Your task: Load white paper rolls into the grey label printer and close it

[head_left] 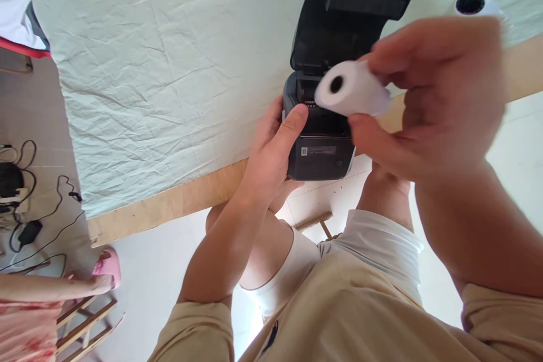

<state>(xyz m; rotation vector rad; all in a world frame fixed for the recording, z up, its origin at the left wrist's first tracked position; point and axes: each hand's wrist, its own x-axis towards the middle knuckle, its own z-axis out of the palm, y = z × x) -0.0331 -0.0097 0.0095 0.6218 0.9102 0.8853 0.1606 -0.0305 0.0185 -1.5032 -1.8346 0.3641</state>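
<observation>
Nearest are the person's tan shirt (339,317) and light shorts (377,237), at six o'clock. Above them, the left hand (274,150) has its grip wrapped around the nine o'clock side of a black printer (320,155), thumb pressed on its rim. The right hand (449,90), at three o'clock and blurred, has its grip pinched on a white paper roll (365,90), thumb below and fingers above. The roll is tilted over the printer's open bay, toward one o'clock (whether it touches the bay, I cannot tell). The lid (339,34) stands open at twelve o'clock. Beyond, a pale cloth (169,68) covers the surface (178,198), with another roll (487,4) at two o'clock. Farther off, cables (29,232) and a pink shoe (111,266) on someone's foot lie toward eight o'clock.
</observation>
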